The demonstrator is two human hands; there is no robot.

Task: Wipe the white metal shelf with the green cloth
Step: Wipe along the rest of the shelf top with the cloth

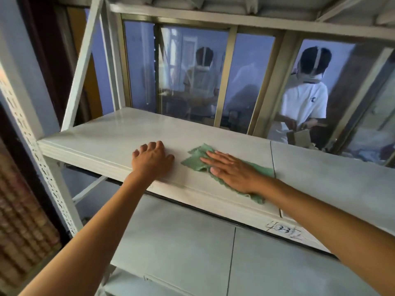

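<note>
Head view: right hand (232,170) flat on green cloth (195,160) at shelf (102,135) edge (left hand (152,160) spread beside).

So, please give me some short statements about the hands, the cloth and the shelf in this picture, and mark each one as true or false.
1. The right hand lies flat on the green cloth. True.
2. The left hand also presses on the cloth. False: it rests on the bare white metal shelf, beside the cloth and apart from it.
3. The cloth lies near the front edge of the shelf. True.
4. The cloth is bunched inside a closed fist. False: it is spread on the shelf under an open palm.
5. A handwritten label is on the shelf's front edge. True.
</note>
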